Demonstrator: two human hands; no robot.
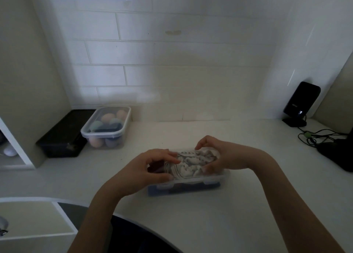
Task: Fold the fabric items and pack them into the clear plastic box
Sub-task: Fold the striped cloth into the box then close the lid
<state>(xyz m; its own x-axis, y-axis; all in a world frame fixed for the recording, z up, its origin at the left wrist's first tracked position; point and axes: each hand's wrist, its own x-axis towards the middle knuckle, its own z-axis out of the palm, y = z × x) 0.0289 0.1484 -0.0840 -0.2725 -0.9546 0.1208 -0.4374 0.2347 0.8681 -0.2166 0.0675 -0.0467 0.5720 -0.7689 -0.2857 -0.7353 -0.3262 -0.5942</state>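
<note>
A clear plastic box (193, 182) with a blue base stands on the white counter in front of me. Inside it lies a white patterned fabric item (191, 164) with dark stripes, bunched at the top of the box. A dark red fabric item (155, 167) shows beside it at the left end. My left hand (150, 167) rests over the left end of the box, fingers on the white fabric. At the right end my right hand (219, 155) pinches that same fabric with fingertips bent down.
A second clear lidded box (107, 127) with coloured rolled items stands at the back left, next to a black tray (63, 134). A black device on a stand (300, 103) and cables (313, 136) sit at the back right. A drawer (28, 218) is open at lower left.
</note>
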